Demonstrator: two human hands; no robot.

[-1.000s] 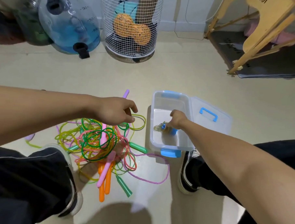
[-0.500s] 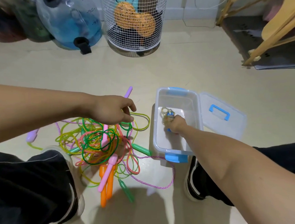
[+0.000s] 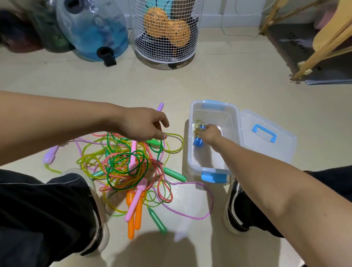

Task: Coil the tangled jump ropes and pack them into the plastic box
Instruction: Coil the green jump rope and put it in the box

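Observation:
A clear plastic box [image 3: 236, 124] with blue latches stands on the floor, its lid [image 3: 271, 137] folded open to the right. My right hand [image 3: 210, 134] is inside the box and grips a coiled jump rope with blue handles [image 3: 198, 141]. A tangle of jump ropes [image 3: 127, 165] in green, yellow, pink, orange and purple lies on the floor left of the box. My left hand [image 3: 143, 125] hovers over the tangle's far edge with loosely curled fingers and holds nothing.
My two feet in dark shoes flank the tangle and the box: left shoe [image 3: 94, 220], right shoe [image 3: 236, 208]. A wire basket [image 3: 165, 26], a blue water jug [image 3: 91, 28] and a wooden frame [image 3: 326, 39] stand along the far wall.
My right hand has carried the coiled blue-handled rope from the box's near left rim deeper into the box. My left hand has stayed over the tangle.

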